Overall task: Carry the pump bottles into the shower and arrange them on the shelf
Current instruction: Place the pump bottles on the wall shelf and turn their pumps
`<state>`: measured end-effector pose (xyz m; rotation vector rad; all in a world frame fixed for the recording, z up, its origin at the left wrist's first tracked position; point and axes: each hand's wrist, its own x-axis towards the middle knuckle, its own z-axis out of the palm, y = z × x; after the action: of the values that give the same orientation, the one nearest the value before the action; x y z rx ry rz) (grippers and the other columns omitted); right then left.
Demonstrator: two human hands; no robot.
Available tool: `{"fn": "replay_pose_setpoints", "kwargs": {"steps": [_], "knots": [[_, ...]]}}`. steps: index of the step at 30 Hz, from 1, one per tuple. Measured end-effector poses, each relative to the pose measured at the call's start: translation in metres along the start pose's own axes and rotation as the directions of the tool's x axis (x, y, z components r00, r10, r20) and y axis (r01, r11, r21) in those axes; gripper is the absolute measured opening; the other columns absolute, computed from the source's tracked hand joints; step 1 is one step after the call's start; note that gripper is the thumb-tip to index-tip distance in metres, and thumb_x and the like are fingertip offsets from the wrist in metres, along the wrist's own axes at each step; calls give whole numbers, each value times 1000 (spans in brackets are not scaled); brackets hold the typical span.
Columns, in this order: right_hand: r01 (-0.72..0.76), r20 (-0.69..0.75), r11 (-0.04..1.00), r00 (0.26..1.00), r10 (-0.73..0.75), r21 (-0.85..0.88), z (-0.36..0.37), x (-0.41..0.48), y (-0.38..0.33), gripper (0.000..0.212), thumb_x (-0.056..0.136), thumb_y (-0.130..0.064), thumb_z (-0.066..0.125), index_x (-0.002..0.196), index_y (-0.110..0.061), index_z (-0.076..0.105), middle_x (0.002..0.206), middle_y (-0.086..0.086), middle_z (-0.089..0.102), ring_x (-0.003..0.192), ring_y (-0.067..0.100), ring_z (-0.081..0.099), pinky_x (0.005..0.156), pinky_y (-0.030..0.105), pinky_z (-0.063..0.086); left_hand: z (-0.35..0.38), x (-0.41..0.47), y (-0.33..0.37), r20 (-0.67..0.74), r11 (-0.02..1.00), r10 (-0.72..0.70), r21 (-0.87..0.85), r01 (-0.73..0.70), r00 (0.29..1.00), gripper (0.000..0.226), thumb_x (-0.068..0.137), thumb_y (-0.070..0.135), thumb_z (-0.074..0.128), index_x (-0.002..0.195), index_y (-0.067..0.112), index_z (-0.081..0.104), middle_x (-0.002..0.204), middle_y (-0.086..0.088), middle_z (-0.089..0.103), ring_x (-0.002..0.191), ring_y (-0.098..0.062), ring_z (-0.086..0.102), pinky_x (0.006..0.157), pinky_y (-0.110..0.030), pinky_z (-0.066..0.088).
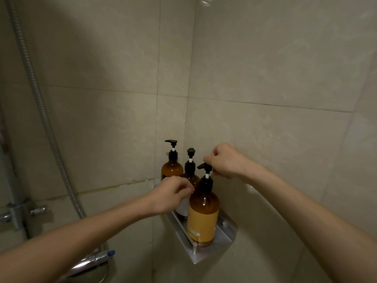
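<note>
The person's two arms are bare along all that shows of them. The left forearm (81, 235) runs in from 8 o'clock, smooth and slim, narrowing to the wrist and the left hand (171, 196). The right forearm (306, 201) runs in from 4 o'clock, broad at the edge and tapering likewise to the right hand (226, 160). Knuckles and wrist bones stand out on both hands.

Corner shelf (222, 237) carries three bottles | front bottle (203, 217) nearest | middle bottle (191, 176) behind it | back bottle (172, 168) rearmost, leftward | hose (40, 111) far left
</note>
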<state>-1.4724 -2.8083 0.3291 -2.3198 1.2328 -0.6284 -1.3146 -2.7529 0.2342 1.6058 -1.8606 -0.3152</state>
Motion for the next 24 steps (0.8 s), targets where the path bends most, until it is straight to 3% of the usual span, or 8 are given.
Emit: {"fn": "replay_pose_setpoints", "kwargs": {"steps": [2,4,8,13,15,19,21,24], "knots": [[23,5,1000,1000,-23,-11,-7,6,-3,23,94,-26,53,81,-9,60,65,2,56,52,10,50,39,17,35,-6,3,-4,-118,997,-63,-42,58,991,16,94,19,48,98,23,64,93,10,62,89,0,59,81,-22,50],[54,1,999,999,-54,1,-12,14,-9,20,93,-28,54,94,-10,62,74,3,60,63,12,56,46,19,39,-13,7,-10,-178,987,-153,-84,140,972,19,95,14,45,104,18,62,99,3,61,94,-8,58,82,-23,48],[95,29,994,995,-94,-61,-9,37,-18,21,91,-28,58,102,-10,62,86,6,63,75,18,62,52,23,45,-23,13,-21,-110,955,-271,-156,253,956,32,95,9,44,126,13,52,122,-9,57,114,-23,54,90,-31,46],[80,46,989,996,-75,-121,7,65,-22,28,89,-35,61,92,-7,61,83,8,65,72,19,65,54,25,53,-17,21,-34,-34,961,-211,-189,201,977,52,91,14,56,140,17,40,140,-6,48,128,-21,45,104,-33,42],[77,26,987,997,-74,-144,14,73,-23,28,88,-36,63,81,-9,59,76,7,66,65,18,67,51,25,54,-14,26,-38,5,958,-201,-206,197,980,59,87,20,62,141,17,38,139,-5,49,126,-18,48,101,-31,44],[138,-41,963,988,-152,-233,22,80,-22,23,85,-27,67,70,-13,59,61,3,64,48,9,62,39,17,44,-6,33,-43,-5,977,-137,-164,135,991,57,79,29,71,130,19,48,122,4,58,110,-9,56,82,-13,44],[152,-32,959,986,-164,-238,22,81,-23,19,85,-22,67,71,-11,62,58,2,61,47,9,59,40,18,44,-3,35,-43,-49,980,-140,-151,131,989,55,75,34,74,123,21,52,116,5,61,102,-7,58,82,-19,50],[185,44,955,983,-180,-233,19,82,-24,8,87,-9,62,91,-7,68,69,-1,60,59,10,57,47,18,43,-2,37,-43,-56,979,-143,-152,133,988,52,72,37,76,116,20,54,109,2,64,98,-12,62,87,-37,54]]}}
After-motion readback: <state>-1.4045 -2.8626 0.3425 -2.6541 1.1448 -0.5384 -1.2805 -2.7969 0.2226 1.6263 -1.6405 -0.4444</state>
